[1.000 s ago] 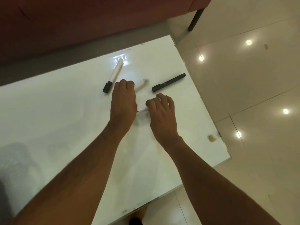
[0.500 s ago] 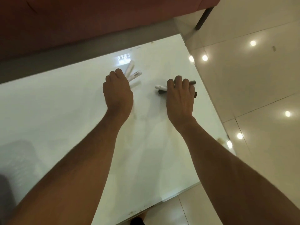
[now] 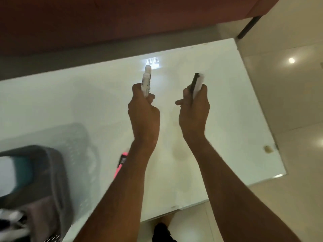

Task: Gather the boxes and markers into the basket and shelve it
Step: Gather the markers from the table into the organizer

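Near left corner: grey basket point(image 3: 50, 180) on the tabletop point(image 3: 227, 130), its rim blurred. Inside it, something teal and white point(image 3: 15, 170), too smeared to tell what. More blurred white and dark shapes at the near left edge; cannot identify them.

Just right of the basket, a pink marker point(image 3: 120, 165) lies on the tabletop, partly hidden under the left forearm; a dark band shows toward its far end.

Both forearms reach from the near edge toward the middle of the tabletop, hands raised above the surface and well apart from each other.

Left hand point(image 3: 143, 109): grip closed in a fist around white markers point(image 3: 146, 81), which stick out the far side of the fist, pointing away. Looks like two barrels held together, but blur makes the count uncertain.

Right hand point(image 3: 194, 109): grip closed around a black marker point(image 3: 194, 82) and a white marker point(image 3: 199, 83), side by side, both pointing away. One finger juts out to the left, free of the markers.

Far side: a ceiling-light glare on the glossy white tabletop just beyond the white markers. Beyond the far edge, a dark red sofa point(image 3: 122, 20). To the right, pale tiled floor point(image 3: 288, 102) with spot reflections.
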Demonstrator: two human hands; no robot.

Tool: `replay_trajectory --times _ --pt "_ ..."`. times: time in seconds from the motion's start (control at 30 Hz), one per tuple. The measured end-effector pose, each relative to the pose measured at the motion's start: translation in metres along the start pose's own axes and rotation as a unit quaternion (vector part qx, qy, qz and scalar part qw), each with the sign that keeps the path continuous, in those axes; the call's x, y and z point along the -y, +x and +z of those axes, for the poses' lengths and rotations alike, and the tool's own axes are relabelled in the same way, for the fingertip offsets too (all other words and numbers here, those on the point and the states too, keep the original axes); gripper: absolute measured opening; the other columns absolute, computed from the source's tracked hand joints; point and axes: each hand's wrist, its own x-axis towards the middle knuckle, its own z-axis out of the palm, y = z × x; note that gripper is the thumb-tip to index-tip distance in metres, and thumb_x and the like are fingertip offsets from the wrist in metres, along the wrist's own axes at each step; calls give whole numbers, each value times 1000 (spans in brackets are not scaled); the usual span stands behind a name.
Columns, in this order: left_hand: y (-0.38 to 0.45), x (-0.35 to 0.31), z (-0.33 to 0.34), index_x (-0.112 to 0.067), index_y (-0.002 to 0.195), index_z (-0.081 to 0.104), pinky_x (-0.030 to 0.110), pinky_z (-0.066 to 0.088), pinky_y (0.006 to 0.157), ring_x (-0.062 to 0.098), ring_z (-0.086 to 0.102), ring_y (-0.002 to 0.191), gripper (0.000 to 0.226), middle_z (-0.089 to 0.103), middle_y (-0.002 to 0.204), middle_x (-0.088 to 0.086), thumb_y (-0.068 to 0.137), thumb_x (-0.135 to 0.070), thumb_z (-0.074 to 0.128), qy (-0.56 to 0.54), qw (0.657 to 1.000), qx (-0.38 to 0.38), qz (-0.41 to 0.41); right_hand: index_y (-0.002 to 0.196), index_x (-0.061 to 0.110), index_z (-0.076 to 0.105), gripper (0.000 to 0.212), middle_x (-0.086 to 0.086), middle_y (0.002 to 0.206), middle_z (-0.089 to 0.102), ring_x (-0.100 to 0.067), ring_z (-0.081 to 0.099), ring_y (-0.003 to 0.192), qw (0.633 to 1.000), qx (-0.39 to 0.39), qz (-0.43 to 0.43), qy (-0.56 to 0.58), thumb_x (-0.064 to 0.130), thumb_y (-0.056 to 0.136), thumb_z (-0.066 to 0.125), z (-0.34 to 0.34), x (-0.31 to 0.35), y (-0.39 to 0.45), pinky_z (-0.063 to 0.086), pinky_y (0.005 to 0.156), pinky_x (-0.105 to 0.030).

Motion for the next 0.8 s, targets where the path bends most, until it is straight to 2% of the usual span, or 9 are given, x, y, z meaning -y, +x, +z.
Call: replay_trajectory --times 0.1,0.2,0.27,0.37,0.47,0.5,0.6,0.7,0.8 --pt "-9 10 -52 -10 125 56 -11 35 76 9 64 100 30 65 110 -4 98 -1 61 -40 999 -13 14 105 10 49 5 -17 93 69 -28 71 79 995 9 -23 96 15 105 48 26 22 -44 57 71 -38" --pt "-21 23 -113 -8 124 59 8 44 95 14 67 101 23 70 114 4 101 -6 57 -86 995 -37 20 109 19 47 7 -25 99 64 -32 72 80 990 27 -27 135 14 104 46 53 47 -97 61 75 -47" --pt "-29 36 -150 -8 123 58 16 46 98 15 67 101 22 71 112 3 102 -10 56 -118 991 -58 15 115 21 46 13 -24 103 64 -28 73 80 990 42 -33 133 14 104 45 68 62 -132 61 76 -52" --pt "-43 61 -205 -14 119 56 -2 41 85 9 65 96 15 71 100 -2 104 -11 54 -161 983 -88 17 121 18 46 18 -22 98 67 -23 74 81 985 74 -33 155 12 105 44 90 87 -188 59 69 -45" --pt "-59 76 -250 -19 118 54 -6 37 90 11 65 106 15 72 104 -1 104 -13 56 -192 977 -91 15 121 14 46 15 -23 94 68 -21 73 79 976 101 -56 184 10 106 46 108 109 -237 57 62 -32" --pt "-63 83 -264 -16 120 55 1 43 97 14 66 110 17 72 106 0 104 -13 56 -197 976 -93 24 120 14 46 14 -23 93 68 -22 72 79 973 110 -67 190 9 107 46 114 115 -252 56 62 -30" --pt "-72 100 -303 -11 125 58 44 55 105 24 68 113 23 71 109 5 102 -13 57 -214 971 -91 48 117 16 47 14 -23 91 67 -28 71 79 969 119 -98 194 7 106 48 129 126 -291 57 65 -35" --pt "-75 120 -341 -11 124 59 46 58 99 17 70 107 23 70 100 -4 101 -7 57 -241 965 -84 58 114 19 47 19 -23 93 65 -32 71 84 965 115 -112 207 3 105 47 140 135 -326 61 76 -46" --pt "-73 143 -372 -14 120 60 46 60 92 18 71 102 22 73 101 1 99 -6 58 -257 963 -55 55 116 15 47 17 -20 91 67 -32 72 86 959 125 -123 221 2 105 47 147 139 -355 62 81 -44"
